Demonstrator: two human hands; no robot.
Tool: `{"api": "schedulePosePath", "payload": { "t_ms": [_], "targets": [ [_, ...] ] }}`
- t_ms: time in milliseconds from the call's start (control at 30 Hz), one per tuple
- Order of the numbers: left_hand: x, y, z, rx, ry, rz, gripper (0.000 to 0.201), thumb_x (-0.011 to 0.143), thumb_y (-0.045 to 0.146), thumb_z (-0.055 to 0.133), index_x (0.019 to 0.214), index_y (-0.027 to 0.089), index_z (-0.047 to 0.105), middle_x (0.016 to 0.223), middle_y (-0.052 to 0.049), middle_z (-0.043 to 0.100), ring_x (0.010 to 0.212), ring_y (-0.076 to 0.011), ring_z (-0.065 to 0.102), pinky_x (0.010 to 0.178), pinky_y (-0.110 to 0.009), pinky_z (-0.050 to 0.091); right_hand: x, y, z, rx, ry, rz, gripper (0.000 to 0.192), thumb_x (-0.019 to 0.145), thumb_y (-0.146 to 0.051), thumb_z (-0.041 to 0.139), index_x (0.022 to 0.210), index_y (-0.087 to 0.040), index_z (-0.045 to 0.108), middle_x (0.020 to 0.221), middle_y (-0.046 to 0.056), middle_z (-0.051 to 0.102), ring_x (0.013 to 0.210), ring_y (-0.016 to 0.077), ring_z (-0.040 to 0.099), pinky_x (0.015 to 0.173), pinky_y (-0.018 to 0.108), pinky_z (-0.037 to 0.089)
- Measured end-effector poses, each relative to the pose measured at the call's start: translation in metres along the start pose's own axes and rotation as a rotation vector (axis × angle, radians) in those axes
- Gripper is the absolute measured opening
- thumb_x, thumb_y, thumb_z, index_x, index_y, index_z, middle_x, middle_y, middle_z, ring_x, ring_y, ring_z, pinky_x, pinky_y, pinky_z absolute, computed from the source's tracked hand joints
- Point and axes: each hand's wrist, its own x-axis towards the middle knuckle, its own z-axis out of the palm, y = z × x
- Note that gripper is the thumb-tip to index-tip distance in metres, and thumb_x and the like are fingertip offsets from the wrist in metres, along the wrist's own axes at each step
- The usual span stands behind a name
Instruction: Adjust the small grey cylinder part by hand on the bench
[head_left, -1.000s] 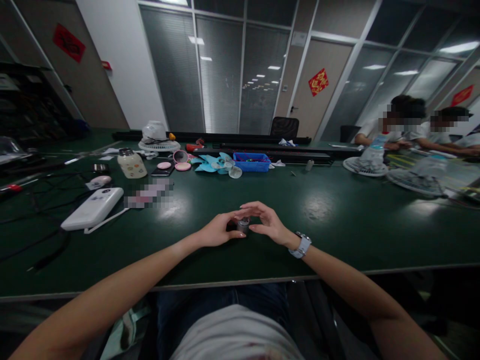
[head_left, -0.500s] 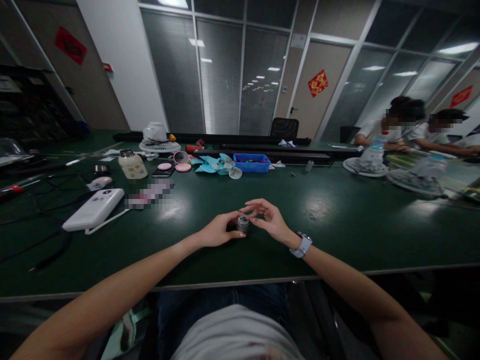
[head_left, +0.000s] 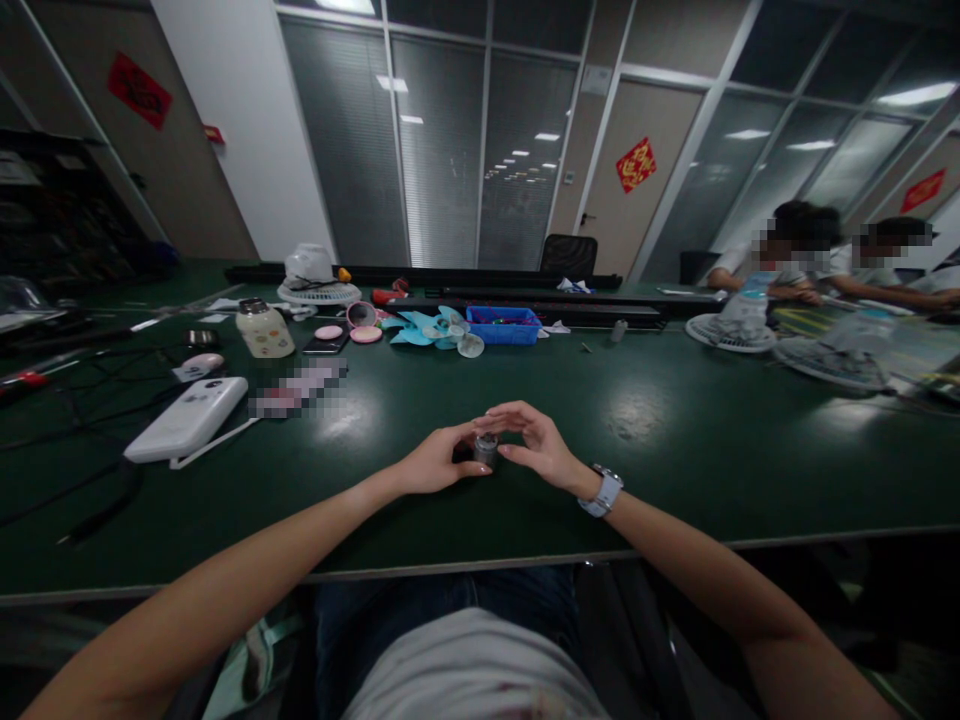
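A small grey metal cylinder (head_left: 486,452) stands upright on the green table (head_left: 555,375), close to its front edge. My left hand (head_left: 439,460) is closed around it from the left, thumb on the near side and fingers at the far side. From the right, my right hand (head_left: 541,446) arches its stretched fingers over the far side of the cylinder's top, against or near the left fingertips. Its thumb points at the cylinder's right side; whether it touches I cannot tell. Part of the cylinder's top is hidden by the fingers.
A white power bank (head_left: 187,420) with a cable lies at the left, near a cream bottle (head_left: 264,328). Farther back are light blue fan blades (head_left: 427,328) and a blue bin (head_left: 502,327). Fan parts (head_left: 731,325) stand at the right, where other people sit.
My right fingers have lowered and drawn together over the cylinder's top, the thumb shifting slightly left. The left hand and the cylinder have stayed in place.
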Motion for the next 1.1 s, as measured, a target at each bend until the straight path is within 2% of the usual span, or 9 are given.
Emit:
{"api": "schedulePosePath", "payload": {
  "t_ms": [233, 400, 633, 767, 933, 1100],
  "targets": [
    [0.0004, 0.0019, -0.0006, -0.023, -0.015, 0.013, 0.047, 0.08, 0.019, 0.071, 0.124, 0.016, 0.057, 0.114, -0.009, 0.068, 0.1, -0.0233, 0.065, 0.088, -0.035, 0.05, 0.0, 0.0017, -0.0034, -0.065, 0.117, -0.001, 0.038, 0.081, -0.029, 0.073, 0.114, -0.021, 0.058, 0.112, 0.01, 0.07, 0.093, 0.0209, 0.07, 0.09, 0.043, 0.054],
    [0.0006, -0.0001, -0.0004, -0.038, -0.017, 0.022, 0.043, 0.08, 0.018, 0.07, 0.121, 0.016, 0.058, 0.111, -0.008, 0.068, 0.1, -0.0228, 0.065, 0.09, -0.036, 0.049, 0.0, 0.0005, -0.0038, -0.097, 0.137, -0.023, 0.036, 0.082, -0.029, 0.071, 0.115, -0.021, 0.059, 0.111, 0.01, 0.07, 0.099, 0.0221, 0.068, 0.085, 0.039, 0.055],
    [0.0003, -0.0011, -0.0005, -0.027, -0.018, 0.021, 0.042, 0.081, 0.021, 0.07, 0.121, 0.015, 0.059, 0.113, -0.008, 0.068, 0.099, -0.0228, 0.065, 0.088, -0.034, 0.05, -0.0013, 0.0, -0.0055, -0.066, 0.085, -0.01, 0.039, 0.082, -0.025, 0.071, 0.119, -0.022, 0.057, 0.119, 0.011, 0.067, 0.095, 0.0209, 0.07, 0.089, 0.042, 0.054],
    [0.0002, -0.0009, -0.0001, 0.0, -0.003, 0.009, 0.047, 0.08, 0.023, 0.071, 0.124, 0.014, 0.057, 0.113, -0.009, 0.068, 0.096, -0.0236, 0.065, 0.085, -0.035, 0.05, -0.0018, -0.0031, -0.0024, -0.037, 0.015, -0.008, 0.043, 0.083, -0.026, 0.071, 0.123, -0.022, 0.054, 0.125, 0.012, 0.064, 0.107, 0.023, 0.067, 0.097, 0.046, 0.05],
    [0.0007, -0.0013, -0.0001, 0.012, 0.006, -0.001, 0.047, 0.08, 0.022, 0.072, 0.123, 0.012, 0.057, 0.114, -0.012, 0.068, 0.099, -0.0251, 0.065, 0.088, -0.037, 0.049, -0.0012, -0.007, 0.0015, -0.025, -0.062, -0.016, 0.048, 0.083, -0.023, 0.071, 0.126, -0.023, 0.051, 0.131, 0.012, 0.061, 0.115, 0.0217, 0.062, 0.103, 0.044, 0.046],
    [0.0002, 0.0008, -0.0004, 0.01, 0.0, 0.005, 0.051, 0.079, 0.022, 0.072, 0.127, 0.014, 0.056, 0.114, -0.01, 0.068, 0.096, -0.0239, 0.065, 0.085, -0.035, 0.05, -0.0012, -0.0006, -0.0016, -0.037, 0.001, -0.031, 0.045, 0.084, -0.024, 0.07, 0.124, -0.022, 0.052, 0.12, 0.01, 0.066, 0.105, 0.0205, 0.067, 0.097, 0.042, 0.051]
  ]
}}
